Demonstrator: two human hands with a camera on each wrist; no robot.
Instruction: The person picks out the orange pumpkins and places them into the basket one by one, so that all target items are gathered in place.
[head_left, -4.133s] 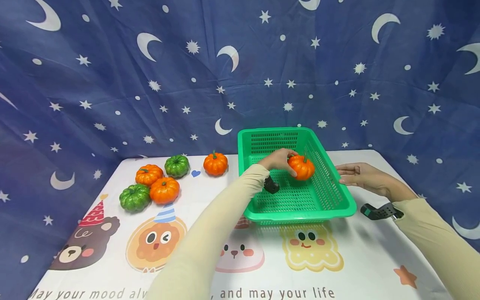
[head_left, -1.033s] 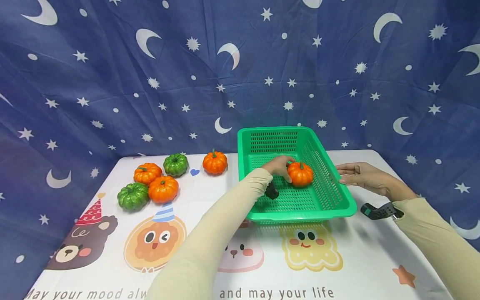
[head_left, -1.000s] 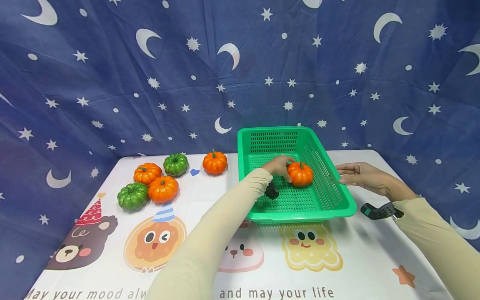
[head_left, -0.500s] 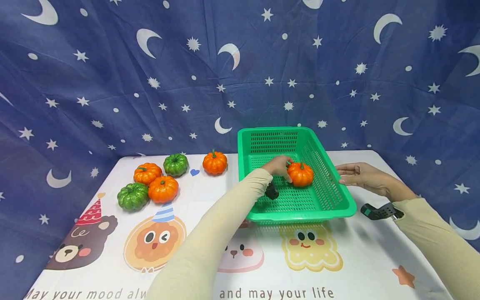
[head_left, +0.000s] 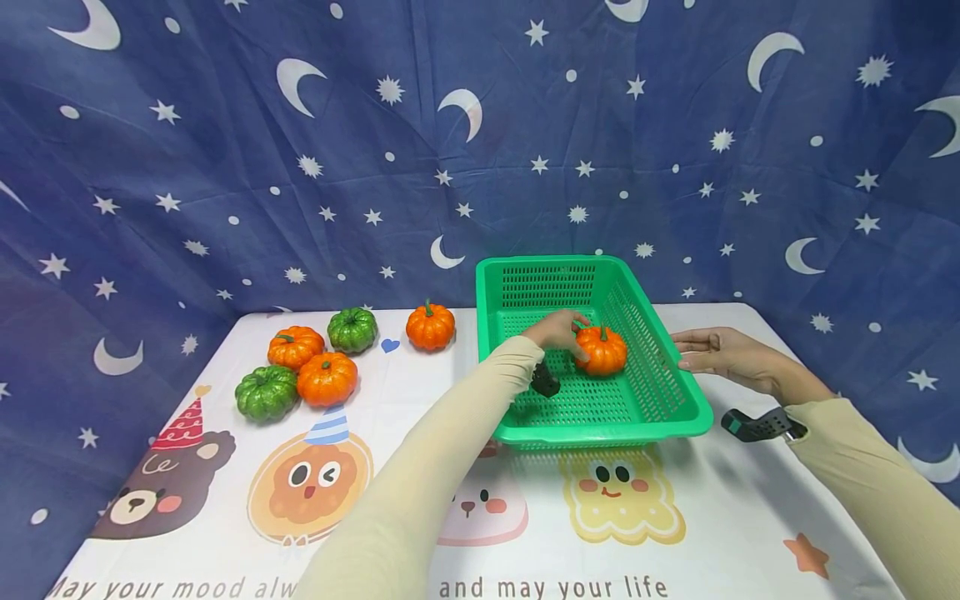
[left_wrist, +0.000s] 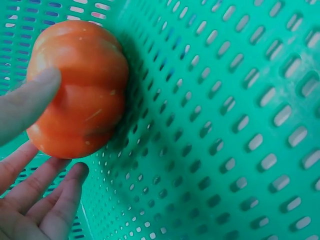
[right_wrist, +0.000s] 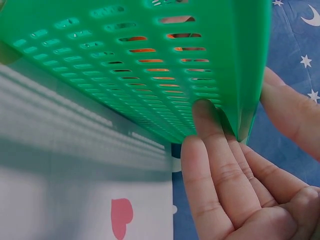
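Two green pumpkins (head_left: 266,393) and two orange pumpkins (head_left: 327,380) lie grouped at the left of the frame on the worktop (head_left: 405,392). A lone orange pumpkin (head_left: 431,327) stands nearer the centre. Right of centre, the left hand (head_left: 555,331) pinches a held orange pumpkin (head_left: 607,353) inside the green basket (head_left: 600,432). Farther right, the right hand (head_left: 738,358) grips the basket's right rim, thumb and near-straight fingers on opposite sides.

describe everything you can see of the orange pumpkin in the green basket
The orange pumpkin is small, ribbed and glossy, possibly plastic, with a greenish stem pointing up. The left wrist view shows pale scratch-like marks. It is upright inside the green basket, right of centre in the head view. The left hand holds it from its left.
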